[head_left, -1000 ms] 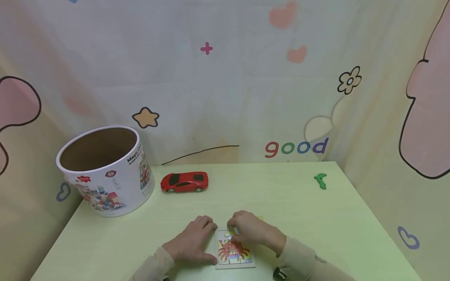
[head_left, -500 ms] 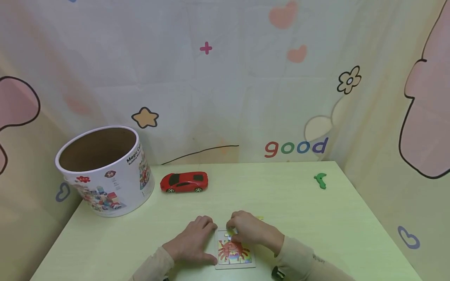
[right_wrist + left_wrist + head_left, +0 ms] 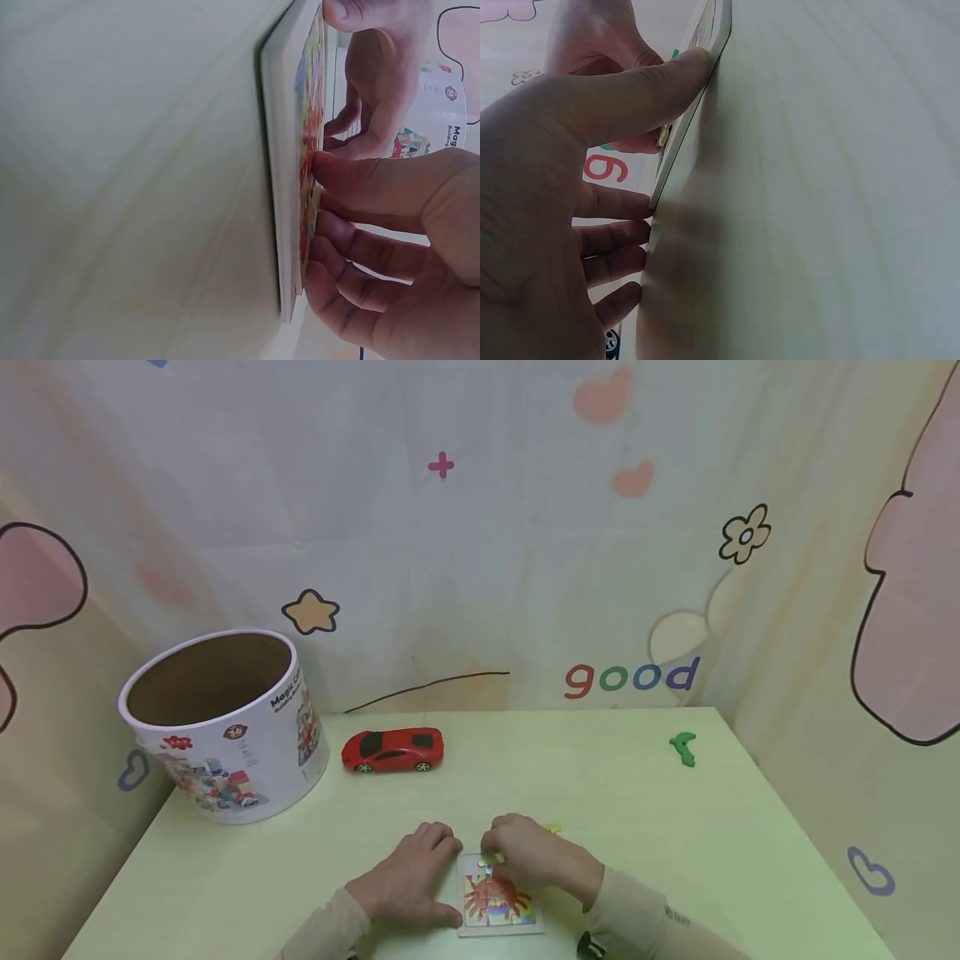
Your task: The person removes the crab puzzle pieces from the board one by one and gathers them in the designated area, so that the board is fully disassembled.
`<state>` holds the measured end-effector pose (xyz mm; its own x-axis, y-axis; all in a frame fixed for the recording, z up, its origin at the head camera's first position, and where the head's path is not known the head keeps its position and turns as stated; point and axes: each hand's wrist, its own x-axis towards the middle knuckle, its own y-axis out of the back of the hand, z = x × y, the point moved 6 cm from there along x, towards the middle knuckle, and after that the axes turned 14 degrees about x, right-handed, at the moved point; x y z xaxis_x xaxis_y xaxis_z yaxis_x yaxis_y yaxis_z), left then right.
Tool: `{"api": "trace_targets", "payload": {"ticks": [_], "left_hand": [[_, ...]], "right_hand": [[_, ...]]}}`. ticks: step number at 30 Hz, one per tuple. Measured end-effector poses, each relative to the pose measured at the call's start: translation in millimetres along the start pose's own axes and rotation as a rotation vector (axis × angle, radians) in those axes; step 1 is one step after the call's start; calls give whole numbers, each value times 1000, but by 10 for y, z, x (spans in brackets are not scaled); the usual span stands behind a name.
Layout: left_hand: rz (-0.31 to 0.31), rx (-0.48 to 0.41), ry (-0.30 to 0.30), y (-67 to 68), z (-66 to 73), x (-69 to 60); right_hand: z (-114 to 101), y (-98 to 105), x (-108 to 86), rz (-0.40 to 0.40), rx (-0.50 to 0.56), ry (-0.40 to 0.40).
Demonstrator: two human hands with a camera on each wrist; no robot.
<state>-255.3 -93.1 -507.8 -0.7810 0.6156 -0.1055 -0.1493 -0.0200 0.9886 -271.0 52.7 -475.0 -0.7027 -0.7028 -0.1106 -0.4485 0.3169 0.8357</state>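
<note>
Right hand pinches 1 piece over the puzzle, flat on the table; left hand, fingers spread, touches its left edge. Best to steady that edge, square the piece, then press evenly.

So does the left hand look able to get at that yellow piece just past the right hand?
Probably not straight across: the right hand lies between the left hand and the yellow piece, seemingly covering part of it in the head view. Reaching around the far side might work.
</note>
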Motion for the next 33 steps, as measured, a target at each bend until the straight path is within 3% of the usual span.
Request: {"api": "trace_targets", "payload": {"ticks": [33], "left_hand": [[0, 6, 9, 17, 10, 13]], "right_hand": [[-20, 47, -19, 83, -47, -8]]}}
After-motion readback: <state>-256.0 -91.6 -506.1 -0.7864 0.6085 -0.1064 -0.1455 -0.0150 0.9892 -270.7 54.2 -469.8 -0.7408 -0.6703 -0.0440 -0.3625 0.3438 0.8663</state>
